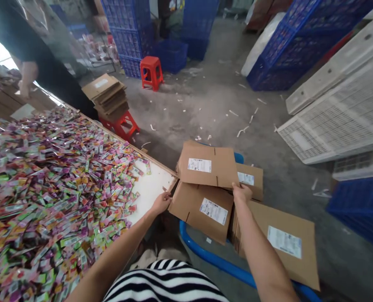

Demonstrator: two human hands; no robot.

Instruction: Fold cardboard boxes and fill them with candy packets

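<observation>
The right hand [243,193] pinches the top flattened carton [208,165] at its four-o'clock corner. The left hand [161,202], curled, is at its eight o'clock beside the desk [150,184]; I cannot tell whether it grips. Best to keep the sheet level. Four labelled cartons [281,260] lie nearby; two red stools [151,71] stand at ten and eleven o'clock; countless sachets [70,184].

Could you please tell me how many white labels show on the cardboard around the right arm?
4: upper-left label, lower-left label, upper-right label, lower-right label. More may be hidden underneath.
</observation>
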